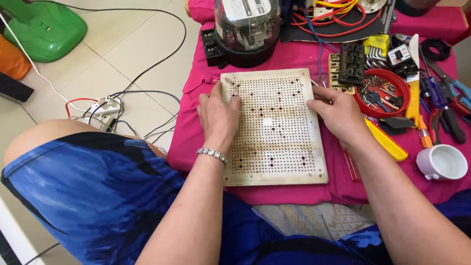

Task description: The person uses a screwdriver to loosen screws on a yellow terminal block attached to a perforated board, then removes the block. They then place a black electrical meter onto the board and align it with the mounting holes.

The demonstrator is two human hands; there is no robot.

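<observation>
So my left hand (218, 118) lies flat on the left edge of the perforated board (274, 128), fingers spread and pressing down rather than curled round anything, while my right hand (336, 114) is set against its right edge, fingertips on top and the thumb at the side — a loose steadying hold, not a clamp. I judge the two hands bracket the board so it sits square and does not slide on the pink cloth (194, 132) beneath my palms.

Just beyond my left fingertips stands the glass-domed meter (247, 27) on its black base, close to the board's far edge. Beyond my right fingers lies a black terminal block (352, 64), and just to the outside of them the red dish (401, 86) of screws and keys. Further out from that hand: a yellow-handled tool (387, 142), pliers (449, 115), a white cup (442, 162). That side is crowded — little room to shift the board rightward. Away past my left wrist, down on the tiled floor, a white power strip (105, 109) trails cables.
</observation>
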